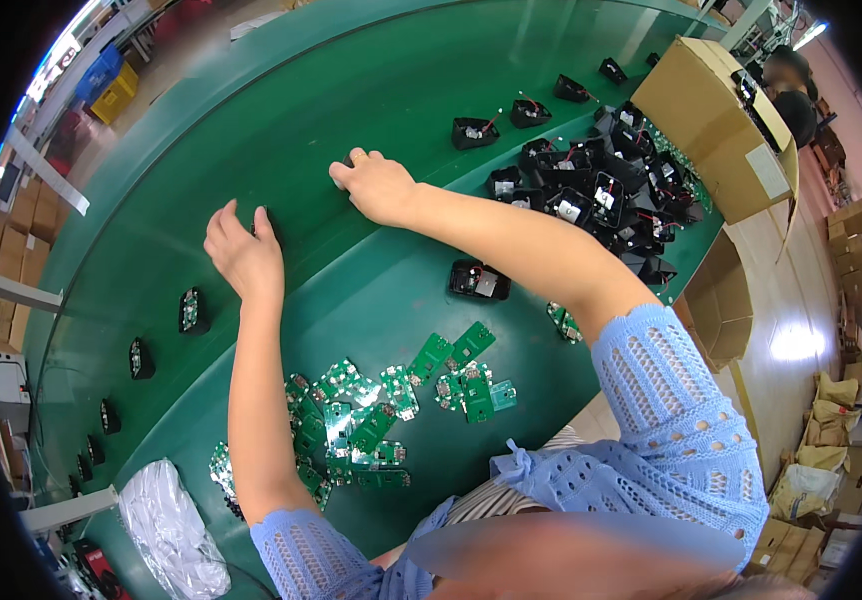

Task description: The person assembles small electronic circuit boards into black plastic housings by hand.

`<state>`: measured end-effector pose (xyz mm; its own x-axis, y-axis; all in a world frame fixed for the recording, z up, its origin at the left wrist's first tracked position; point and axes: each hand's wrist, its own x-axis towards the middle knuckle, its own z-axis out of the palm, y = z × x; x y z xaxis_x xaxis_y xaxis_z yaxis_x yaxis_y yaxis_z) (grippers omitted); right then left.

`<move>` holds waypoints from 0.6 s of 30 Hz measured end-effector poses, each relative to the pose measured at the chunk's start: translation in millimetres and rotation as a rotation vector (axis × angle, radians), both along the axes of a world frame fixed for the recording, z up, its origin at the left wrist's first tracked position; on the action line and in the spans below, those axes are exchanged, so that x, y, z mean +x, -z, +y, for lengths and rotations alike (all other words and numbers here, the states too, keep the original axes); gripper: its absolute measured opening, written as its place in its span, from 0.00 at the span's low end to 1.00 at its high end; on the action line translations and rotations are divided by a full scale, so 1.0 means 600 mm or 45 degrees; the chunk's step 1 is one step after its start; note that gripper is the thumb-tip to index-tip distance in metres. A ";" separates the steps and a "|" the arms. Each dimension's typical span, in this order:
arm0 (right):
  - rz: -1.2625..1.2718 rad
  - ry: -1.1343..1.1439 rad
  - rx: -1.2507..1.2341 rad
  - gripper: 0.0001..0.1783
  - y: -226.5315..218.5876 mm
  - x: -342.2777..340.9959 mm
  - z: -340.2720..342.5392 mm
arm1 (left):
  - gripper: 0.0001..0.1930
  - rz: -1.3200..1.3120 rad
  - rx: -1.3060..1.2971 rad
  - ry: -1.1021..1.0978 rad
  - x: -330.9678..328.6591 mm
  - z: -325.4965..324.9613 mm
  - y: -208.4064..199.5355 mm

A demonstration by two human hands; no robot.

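Nearest us, at the left, a clear plastic bag (173,530) lies on the table (371,300). Just beyond, we see many loose circuit boards (369,425) left over, so we judge the work is only partway along. A lone black housing (479,280) sits past them, with no green board that we can make out inside.

On the green belt (281,110), to the left, a row of filled housings (191,312) stands apart; the nearest clearly carries a board, so those look done. Our left hand (243,252) has its fingers parted beside a dark piece; our right hand (379,188) curls its fingers at another, mostly hidden. We cannot tell whether either grips.

To the right, a big heap of housings (606,195) seems left to do, beside a cardboard box (716,130). Farther off, spaced housings (473,132) line the belt.
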<state>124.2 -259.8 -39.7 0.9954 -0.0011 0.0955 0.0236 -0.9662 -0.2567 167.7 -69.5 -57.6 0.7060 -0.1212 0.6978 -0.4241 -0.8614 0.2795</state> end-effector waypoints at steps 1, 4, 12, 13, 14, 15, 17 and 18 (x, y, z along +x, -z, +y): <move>-0.077 -0.056 0.022 0.15 0.003 0.000 -0.003 | 0.20 0.006 0.011 0.005 -0.005 -0.003 -0.008; -0.233 -0.250 0.090 0.12 0.007 0.000 0.002 | 0.18 0.553 -0.346 0.255 -0.011 -0.016 -0.012; -0.879 -0.886 0.193 0.08 -0.102 -0.133 0.031 | 0.28 1.766 -0.960 0.864 -0.097 0.007 -0.154; -0.899 -0.970 0.200 0.08 -0.105 -0.146 0.026 | 0.27 2.012 -1.101 1.161 -0.112 0.015 -0.162; -0.900 -0.976 0.217 0.08 -0.101 -0.158 0.024 | 0.25 2.003 -1.025 1.209 -0.134 0.020 -0.167; -0.787 -1.033 0.364 0.08 -0.098 -0.173 0.024 | 0.23 1.986 -1.081 1.246 -0.155 0.025 -0.163; -0.484 -1.067 0.663 0.09 -0.103 -0.210 0.026 | 0.21 1.919 -1.147 1.177 -0.199 0.036 -0.160; -0.482 -1.072 0.670 0.09 -0.103 -0.226 0.029 | 0.21 1.931 -1.177 1.131 -0.215 0.046 -0.153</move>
<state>-11.7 -242.3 22.2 0.6001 0.5431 0.5873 0.7989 -0.3706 -0.4737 38.9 -42.1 34.3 0.6322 -0.7289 -0.2628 0.3962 0.0127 0.9181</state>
